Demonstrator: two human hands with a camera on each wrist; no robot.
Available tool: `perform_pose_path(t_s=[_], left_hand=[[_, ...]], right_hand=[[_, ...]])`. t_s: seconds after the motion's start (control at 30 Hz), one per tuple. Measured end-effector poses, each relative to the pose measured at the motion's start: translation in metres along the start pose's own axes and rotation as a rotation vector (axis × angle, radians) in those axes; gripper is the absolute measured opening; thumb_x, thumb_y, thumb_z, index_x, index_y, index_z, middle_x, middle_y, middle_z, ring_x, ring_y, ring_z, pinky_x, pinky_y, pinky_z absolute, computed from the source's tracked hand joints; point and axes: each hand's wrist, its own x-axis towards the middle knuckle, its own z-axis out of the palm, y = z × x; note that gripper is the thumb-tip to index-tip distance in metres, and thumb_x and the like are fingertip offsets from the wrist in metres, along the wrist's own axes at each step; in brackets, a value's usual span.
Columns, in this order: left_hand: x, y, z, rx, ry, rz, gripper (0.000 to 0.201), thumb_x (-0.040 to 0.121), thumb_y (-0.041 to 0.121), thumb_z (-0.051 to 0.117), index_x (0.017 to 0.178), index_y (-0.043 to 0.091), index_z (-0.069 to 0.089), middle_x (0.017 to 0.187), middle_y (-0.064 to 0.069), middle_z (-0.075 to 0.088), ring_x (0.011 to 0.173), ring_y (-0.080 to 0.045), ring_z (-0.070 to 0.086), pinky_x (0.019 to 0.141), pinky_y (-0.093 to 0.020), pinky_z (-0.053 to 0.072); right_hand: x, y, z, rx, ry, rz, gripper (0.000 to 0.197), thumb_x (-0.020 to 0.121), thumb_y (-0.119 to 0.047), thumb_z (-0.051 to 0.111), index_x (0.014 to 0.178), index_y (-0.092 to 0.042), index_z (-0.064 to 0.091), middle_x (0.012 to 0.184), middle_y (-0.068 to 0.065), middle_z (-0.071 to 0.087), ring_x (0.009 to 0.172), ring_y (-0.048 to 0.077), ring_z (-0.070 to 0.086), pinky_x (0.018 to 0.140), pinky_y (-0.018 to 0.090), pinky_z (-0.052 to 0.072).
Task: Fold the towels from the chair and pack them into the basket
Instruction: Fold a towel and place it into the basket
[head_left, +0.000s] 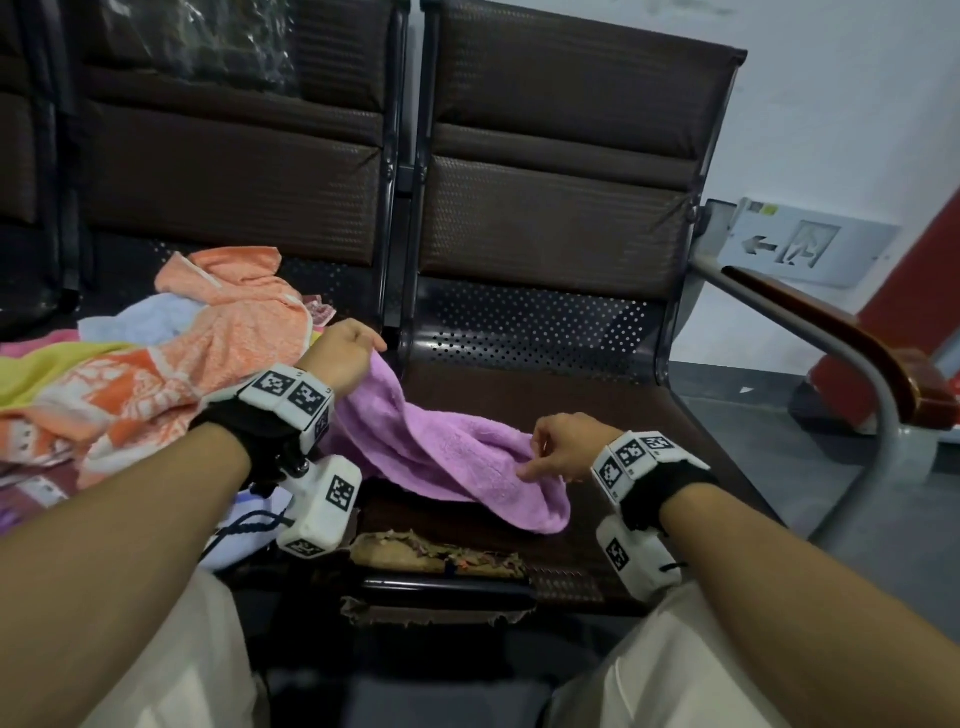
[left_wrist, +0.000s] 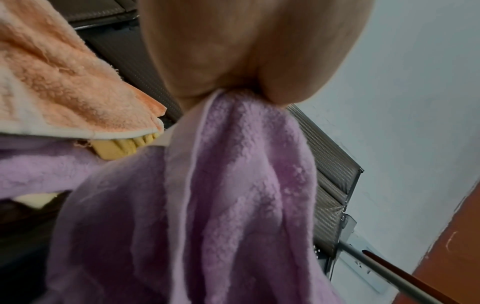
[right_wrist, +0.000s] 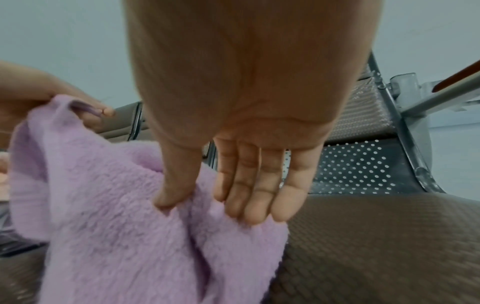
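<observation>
A purple towel (head_left: 441, 452) droops across the right-hand chair seat (head_left: 597, 384), stretched between both hands. My left hand (head_left: 345, 351) grips one end of it, lifted above the gap between the seats; in the left wrist view the purple towel (left_wrist: 233, 195) hangs bunched from the left hand (left_wrist: 246, 61). My right hand (head_left: 558, 452) pinches the other end low over the seat. The right wrist view shows the thumb (right_wrist: 174, 193) and fingers (right_wrist: 249, 197) of that hand closing on a fold of the purple towel (right_wrist: 116, 236). No basket is clearly visible.
A heap of towels covers the left seat: peach (head_left: 234, 312), pale blue (head_left: 140, 322), yellow-green (head_left: 47, 369) and orange-patterned (head_left: 104, 410). The right seat's front edge (head_left: 436, 556) is torn. A wood-topped armrest (head_left: 831, 343) bounds the right side. A pale item with dark cord (head_left: 244, 525) lies under my left wrist.
</observation>
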Motion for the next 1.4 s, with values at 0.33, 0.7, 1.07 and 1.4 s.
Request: perform_pose_path(t_s=[0.33, 0.7, 1.07, 1.4], left_hand=[[-0.012, 0.002, -0.001, 0.285, -0.227, 0.135, 0.035, 0.091, 0.053, 0.045, 0.075, 0.027, 0.063, 0.089, 0.007, 0.065, 0.091, -0.014, 0.058, 0.08, -0.029, 0.038], [-0.008, 0.014, -0.007, 0.266, -0.135, 0.131, 0.035, 0.095, 0.012, 0.028, 0.09, 0.019, 0.062, 0.118, -0.003, 0.059, 0.115, -0.02, 0.05, 0.095, -0.028, 0.034], [-0.001, -0.001, -0.008, 0.256, 0.154, 0.086, 0.028, 0.097, 0.009, 0.036, 0.111, 0.008, 0.061, 0.121, -0.018, 0.06, 0.113, -0.033, 0.054, 0.093, -0.035, 0.04], [0.005, 0.005, -0.015, 0.003, 0.305, -0.025, 0.033, 0.095, 0.009, 0.039, 0.115, 0.005, 0.065, 0.131, -0.014, 0.056, 0.122, -0.03, 0.051, 0.107, -0.035, 0.037]], right_hand=[[-0.001, 0.001, -0.02, 0.527, 0.21, -0.067, 0.027, 0.09, 0.003, 0.048, 0.079, -0.02, 0.06, 0.076, 0.0, 0.063, 0.072, 0.014, 0.059, 0.065, 0.031, 0.052], [-0.028, 0.03, -0.027, 0.255, 0.257, 0.022, 0.025, 0.075, -0.004, 0.07, 0.089, -0.021, 0.06, 0.084, -0.004, 0.064, 0.071, 0.008, 0.059, 0.063, 0.018, 0.049], [-0.043, 0.055, -0.026, 0.69, 0.187, 0.204, 0.008, 0.09, 0.0, 0.058, 0.087, -0.003, 0.065, 0.06, 0.011, 0.067, 0.046, 0.015, 0.065, 0.043, 0.026, 0.055], [-0.036, 0.042, -0.031, 0.712, 0.295, 0.03, 0.039, 0.085, 0.013, 0.03, 0.069, -0.006, 0.061, 0.05, 0.003, 0.05, 0.043, 0.01, 0.046, 0.04, 0.019, 0.04]])
